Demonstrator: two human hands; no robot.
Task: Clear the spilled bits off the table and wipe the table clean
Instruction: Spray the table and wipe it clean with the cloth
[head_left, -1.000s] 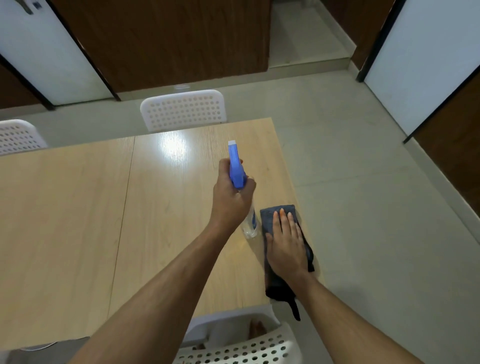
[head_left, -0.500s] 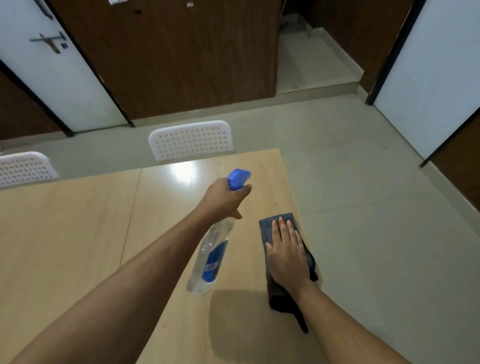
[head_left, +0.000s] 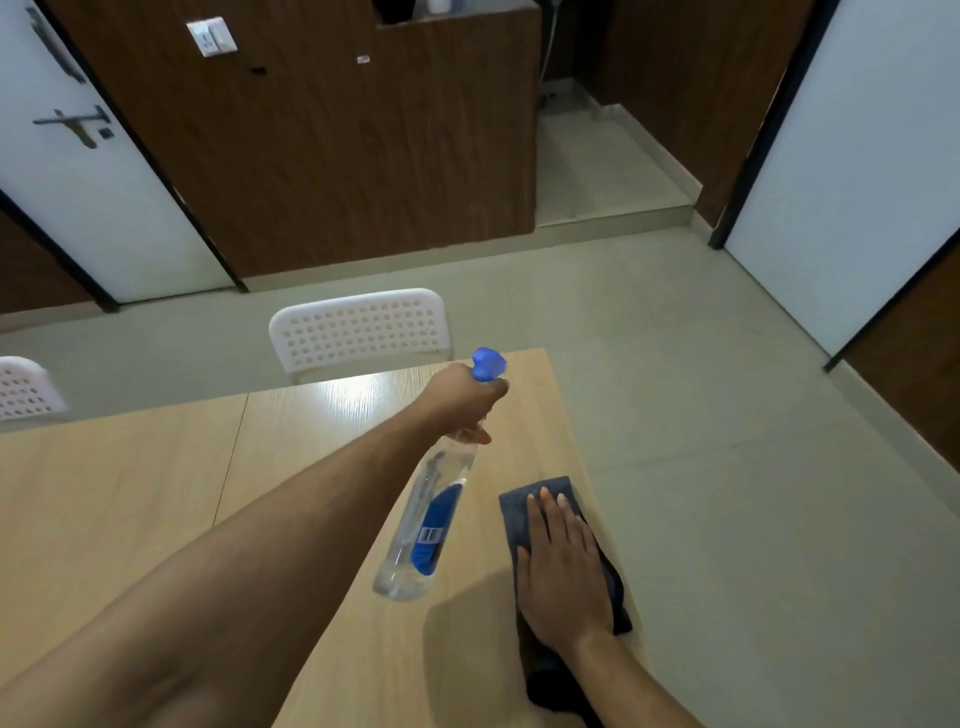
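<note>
My left hand (head_left: 462, 400) grips the neck of a clear spray bottle (head_left: 423, 530) with a blue nozzle and blue label. The bottle is held above the light wooden table (head_left: 130, 493), tilted, nozzle pointing toward the table's far right corner. My right hand (head_left: 563, 566) lies flat, fingers straight, on a dark grey cloth (head_left: 540, 493) at the table's right edge. Part of the cloth hangs over that edge. I see no spilled bits on the visible tabletop.
A white perforated chair (head_left: 358, 330) stands at the far side of the table, another white chair (head_left: 23, 387) at far left. Pale tiled floor (head_left: 727, 441) lies to the right. Brown panels and white doors stand beyond.
My left hand raised the bottle off the table, tipped it and reached it forward toward the far corner. My right hand stayed flat on the cloth. The view tilted up.
</note>
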